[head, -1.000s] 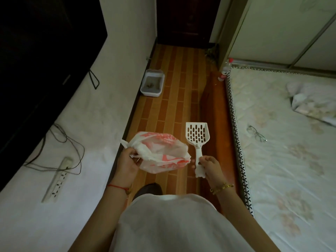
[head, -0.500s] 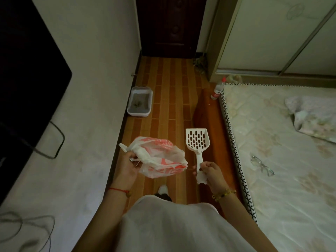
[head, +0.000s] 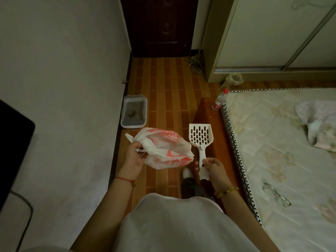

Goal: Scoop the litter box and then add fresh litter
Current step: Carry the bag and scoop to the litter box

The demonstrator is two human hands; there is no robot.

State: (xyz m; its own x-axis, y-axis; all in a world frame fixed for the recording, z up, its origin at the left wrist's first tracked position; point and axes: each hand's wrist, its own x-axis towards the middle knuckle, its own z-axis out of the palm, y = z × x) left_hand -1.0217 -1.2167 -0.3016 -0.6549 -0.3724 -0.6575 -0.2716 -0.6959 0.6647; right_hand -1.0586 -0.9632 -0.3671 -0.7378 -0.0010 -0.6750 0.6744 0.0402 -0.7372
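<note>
Head view shows you haven't begun scooping. Your left hand [head: 133, 157] is clamped on the bunched mouth of the plastic bag [head: 167, 148], contents hidden; your right hand [head: 211, 167] grips the empty scoop [head: 200, 136]. Beyond both hands, the litter box [head: 134, 111] holds grey litter with dark clumps. No fresh litter visible.

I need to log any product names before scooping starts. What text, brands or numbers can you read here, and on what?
None can be read.
Plastic bag in the left hand: red print, too crumpled and blurred to read.
Bottle by the mattress: red label, too small to read.
Scoop in the right hand and litter box: no markings visible.
</note>
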